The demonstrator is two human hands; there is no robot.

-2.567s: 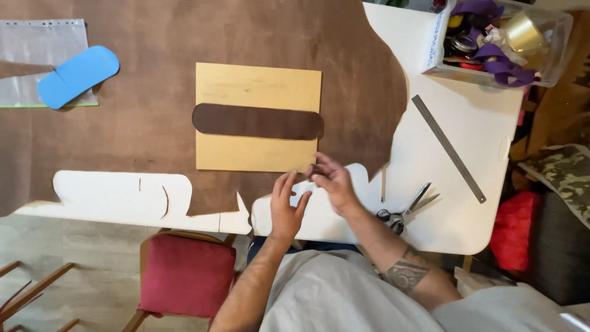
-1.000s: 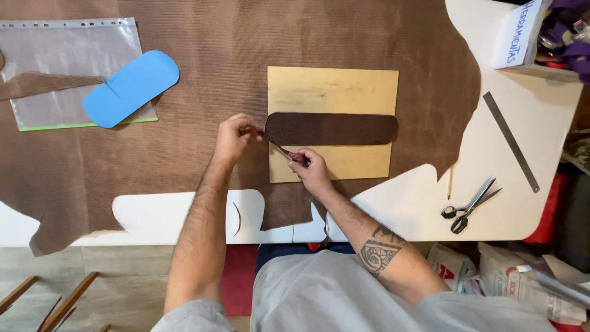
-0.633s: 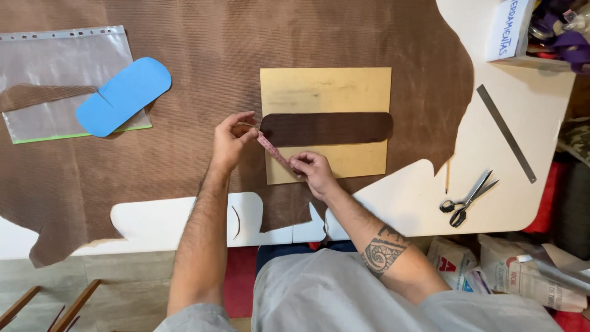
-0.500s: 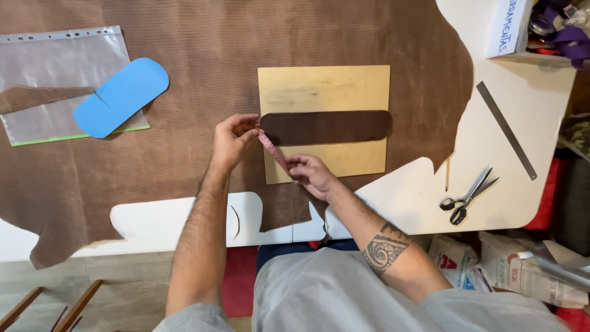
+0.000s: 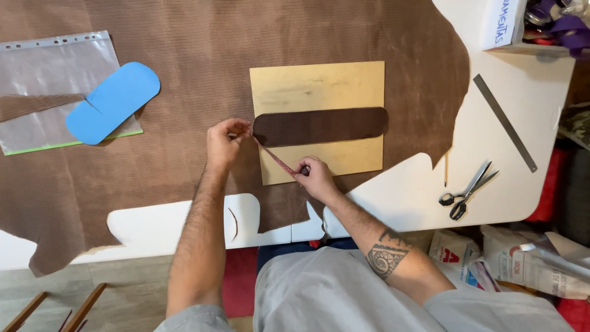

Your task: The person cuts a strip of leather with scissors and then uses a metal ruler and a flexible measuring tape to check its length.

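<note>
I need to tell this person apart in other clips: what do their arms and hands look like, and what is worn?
Both forearms are bare and hairy. The right forearm carries a dark patterned tattoo. The left hand and right hand show no gloves or visible rings. Grey short sleeves and a grey shirt.

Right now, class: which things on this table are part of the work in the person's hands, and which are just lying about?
In use: left hand, right hand, thin strip stretched between them, dark leather piece, yellow board.

Lying about: scissors, metal ruler, blue cutout, plastic sleeve.
</note>
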